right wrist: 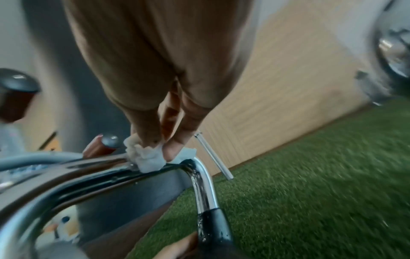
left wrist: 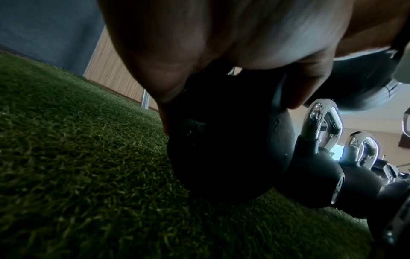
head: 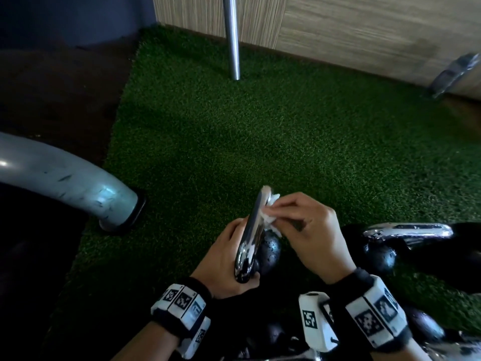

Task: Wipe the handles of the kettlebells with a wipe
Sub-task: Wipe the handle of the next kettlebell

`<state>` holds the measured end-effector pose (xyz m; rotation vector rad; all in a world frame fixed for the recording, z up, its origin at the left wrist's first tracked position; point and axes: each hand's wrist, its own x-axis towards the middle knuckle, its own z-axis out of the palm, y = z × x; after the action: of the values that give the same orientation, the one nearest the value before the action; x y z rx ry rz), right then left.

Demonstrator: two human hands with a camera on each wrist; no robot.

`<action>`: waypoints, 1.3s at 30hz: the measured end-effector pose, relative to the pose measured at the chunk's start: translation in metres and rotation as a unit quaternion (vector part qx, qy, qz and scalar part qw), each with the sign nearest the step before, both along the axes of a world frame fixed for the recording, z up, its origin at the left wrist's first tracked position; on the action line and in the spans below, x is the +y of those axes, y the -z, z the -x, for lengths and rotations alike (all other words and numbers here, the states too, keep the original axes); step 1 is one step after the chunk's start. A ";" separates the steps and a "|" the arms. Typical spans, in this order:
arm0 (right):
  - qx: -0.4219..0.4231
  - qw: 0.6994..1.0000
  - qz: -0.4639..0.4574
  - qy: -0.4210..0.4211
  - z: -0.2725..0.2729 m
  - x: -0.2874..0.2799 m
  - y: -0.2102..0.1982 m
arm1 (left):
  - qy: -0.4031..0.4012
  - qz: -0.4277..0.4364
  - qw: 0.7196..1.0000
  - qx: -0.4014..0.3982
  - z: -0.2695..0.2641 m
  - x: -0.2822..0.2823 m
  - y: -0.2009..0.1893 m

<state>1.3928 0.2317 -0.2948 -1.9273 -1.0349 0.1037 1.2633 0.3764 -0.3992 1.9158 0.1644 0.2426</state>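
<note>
A: Chrome, wet and shiny — that's the handle (head: 251, 230) nearest us?

B: Yes. It belongs to the black kettlebell (left wrist: 224, 154) standing on the green turf (head: 208, 142). The left hand (head: 223, 259) is wrapped around the near end of that handle, fingers and thumb curled on it, steadying the weight.

A: And the right hand (head: 312, 230)?

B: It pinches a crumpled white wipe (right wrist: 146, 156) between thumb and fingertips (right wrist: 172, 152) and presses it onto the top bar of the handle, near the far bend. The two hands sit close together on the same handle, the left at the near end, the right further along.

A: Droplets on the metal?

B: Yes, the right wrist view shows beads of water on the chrome leg going down to the black collar.

A: What's to the right?

B: A second kettlebell (head: 380, 254) with its own chrome handle, just beside the first one; the left wrist view shows a third kettlebell (left wrist: 363, 150) behind it, in a row.

A: Further out?

B: A grey curved pipe (head: 78, 183) comes down to the floor at the left edge of the turf. Beyond it, a slim metal pole (head: 232, 37) stands before a wood-grain wall panel (head: 364, 32).
</note>
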 end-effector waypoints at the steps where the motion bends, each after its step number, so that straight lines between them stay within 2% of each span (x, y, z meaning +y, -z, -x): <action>1: -0.008 1.000 0.009 -0.028 0.003 0.000 -0.005 | -0.006 0.007 1.000 -0.001 0.000 0.000 0.001; 3: 0.002 0.999 0.015 -0.052 0.002 0.005 -0.011 | -0.017 0.015 1.000 0.004 0.001 0.000 0.005; 6: 0.027 0.999 0.004 -0.035 -0.004 0.012 -0.016 | -0.025 0.032 0.999 0.019 0.001 0.001 0.009; 11: 0.067 0.987 0.045 -0.136 0.008 0.006 -0.021 | -0.038 0.096 0.994 0.040 0.001 0.003 0.023; 14: 0.084 0.986 0.053 -0.135 0.003 0.010 -0.022 | -0.048 0.102 0.992 0.049 0.000 0.004 0.027; 16: 0.087 0.988 0.048 -0.122 0.002 0.013 -0.022 | -0.054 0.117 0.989 0.076 -0.003 0.006 0.029; 20: 0.103 0.978 0.087 -0.158 0.015 0.017 -0.017 | -0.054 0.117 0.982 0.139 -0.006 0.011 0.037; 25: 0.100 0.975 0.118 -0.160 0.016 0.030 -0.013 | -0.025 0.154 0.979 0.130 -0.009 0.019 0.040; 27: 0.069 0.970 0.147 -0.179 0.015 0.032 -0.006 | 0.010 0.143 0.978 0.148 -0.007 0.020 0.036; 29: 0.051 0.966 0.181 -0.180 0.016 0.031 0.005 | 0.016 0.184 0.974 0.127 -0.003 0.020 0.029; 35: 0.136 0.975 0.159 -0.073 0.005 0.036 0.011 | 0.007 0.169 0.980 0.107 0.005 0.025 0.031; 37: 0.099 0.966 0.214 -0.109 0.000 0.043 0.014 | 0.000 0.144 0.985 0.099 0.007 0.024 0.032; 39: 0.066 0.944 0.285 -0.154 0.001 0.048 0.016 | 0.001 0.149 0.984 0.096 0.006 0.026 0.034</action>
<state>1.3918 0.2799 -0.3112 -2.2038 -1.3061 0.7762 1.2571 0.4021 -0.4334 1.6382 0.3108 0.0281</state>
